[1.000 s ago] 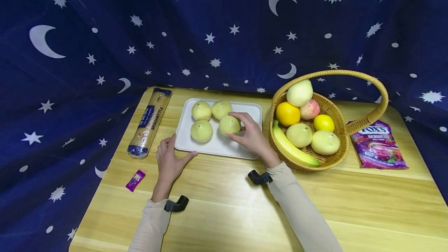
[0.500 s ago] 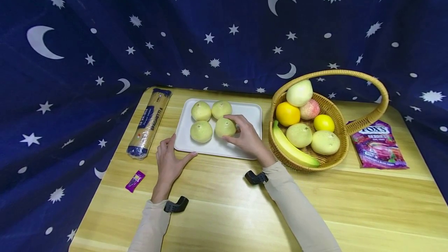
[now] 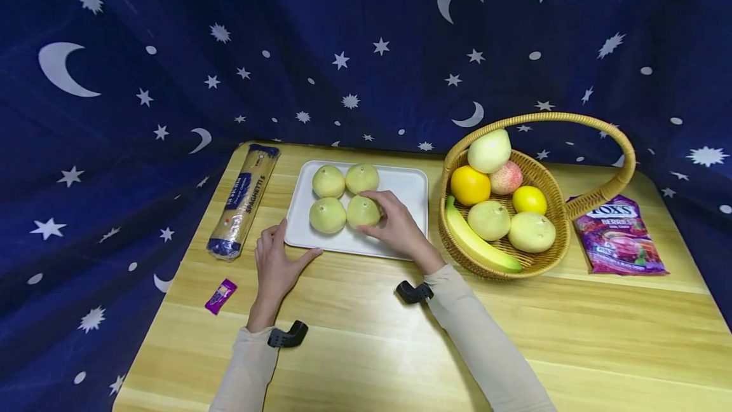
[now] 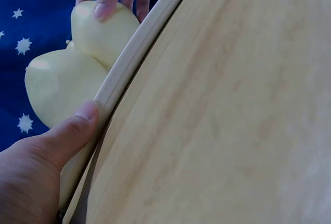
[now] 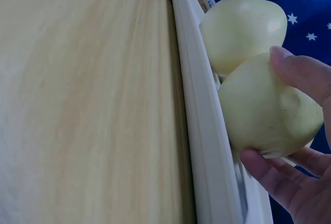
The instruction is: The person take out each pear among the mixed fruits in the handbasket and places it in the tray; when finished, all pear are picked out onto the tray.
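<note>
On a white tray sit several pale yellow-green pomelos in two rows. My right hand grips the front right pomelo between thumb and fingers. That fruit touches the front left pomelo; behind them are the back left pomelo and back right pomelo. In the right wrist view, my thumb lies over the gripped fruit and fingertips support its other side. My left hand holds the tray's front left corner, thumb on the front rim and fingers at the left side.
Right of the tray stands a wicker basket of mixed fruit with a tall handle. A purple candy bag lies beyond it. To the left are a spaghetti pack and a small purple sweet. A starry curtain hangs behind.
My right hand has moved the front right pomelo left across the tray, up against the front left one. My left hand has stayed at the tray corner.
</note>
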`<state>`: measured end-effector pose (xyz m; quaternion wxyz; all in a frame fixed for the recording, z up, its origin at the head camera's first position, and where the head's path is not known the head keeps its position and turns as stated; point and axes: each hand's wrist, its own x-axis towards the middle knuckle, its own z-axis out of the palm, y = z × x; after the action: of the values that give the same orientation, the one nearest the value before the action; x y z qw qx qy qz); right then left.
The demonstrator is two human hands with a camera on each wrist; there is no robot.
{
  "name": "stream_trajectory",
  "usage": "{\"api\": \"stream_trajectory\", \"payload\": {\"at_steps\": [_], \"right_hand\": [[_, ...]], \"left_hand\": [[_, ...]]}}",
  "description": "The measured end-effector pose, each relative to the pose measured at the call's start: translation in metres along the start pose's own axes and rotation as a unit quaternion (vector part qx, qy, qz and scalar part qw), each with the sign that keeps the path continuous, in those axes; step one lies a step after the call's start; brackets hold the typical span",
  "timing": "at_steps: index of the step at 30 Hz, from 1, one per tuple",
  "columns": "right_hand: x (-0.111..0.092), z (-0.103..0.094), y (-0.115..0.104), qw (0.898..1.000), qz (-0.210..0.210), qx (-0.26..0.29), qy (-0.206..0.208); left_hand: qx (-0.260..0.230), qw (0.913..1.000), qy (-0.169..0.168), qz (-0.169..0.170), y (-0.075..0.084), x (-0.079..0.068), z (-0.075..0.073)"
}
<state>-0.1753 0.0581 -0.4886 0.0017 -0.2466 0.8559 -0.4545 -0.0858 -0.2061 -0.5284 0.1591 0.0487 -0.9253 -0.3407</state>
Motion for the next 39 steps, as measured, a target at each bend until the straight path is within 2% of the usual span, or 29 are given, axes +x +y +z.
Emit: {"api": "stream_trajectory", "payload": {"at_steps": [15, 29, 39], "right_hand": [[0.0014, -0.0004, -0.0054, 0.999, 0.029, 0.020, -0.022], [0.0014, -0.0007, -0.0070, 1.000, 0.018, 0.018, -0.017], [-0.0002, -0.0017, -0.0088, 0.999, 0.029, 0.028, -0.021]], "left_hand": [[0.004, 0.9998, -0.012, -0.017, -0.0013, 0.0000, 0.0002], [0.006, 0.9998, -0.012, -0.016, 0.0015, 0.0010, -0.0019], [0.011, 0.9997, -0.012, -0.017, -0.0004, 0.0011, -0.0009]]}}
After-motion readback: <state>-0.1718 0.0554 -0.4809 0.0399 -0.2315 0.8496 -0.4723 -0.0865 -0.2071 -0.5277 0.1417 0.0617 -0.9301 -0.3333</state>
